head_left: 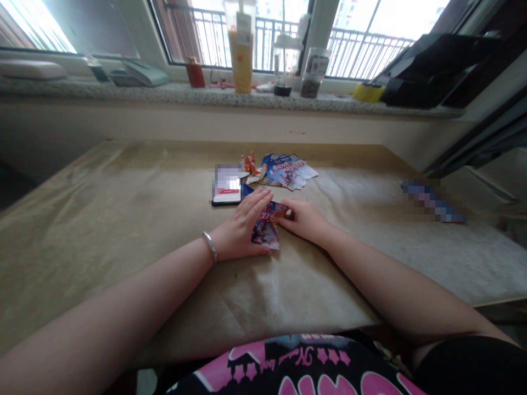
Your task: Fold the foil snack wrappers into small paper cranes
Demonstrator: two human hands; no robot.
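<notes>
In front of me on the table lies a folded, colourful printed paper [265,235], blue, red and pinkish. My left hand [242,222], with a silver bangle at its wrist, rests over the paper's left side, fingers stretched out and thumb near its lower edge. The right corner of the paper is pinched between the thumb and fingers of my right hand [303,219]. Part of the sheet is hidden under my left hand. Just beyond that hand stands or lies a phone [226,192] with a lit screen, its picture partly blurred.
Behind the paper lie a fanned stack of similar printed sheets [288,170] and an orange-and-white folded paper piece [251,164]. A blurred bluish strip-shaped item [434,202] lies at the right. The windowsill [164,93] holds a tall yellow-filled cup [241,60] and several containers.
</notes>
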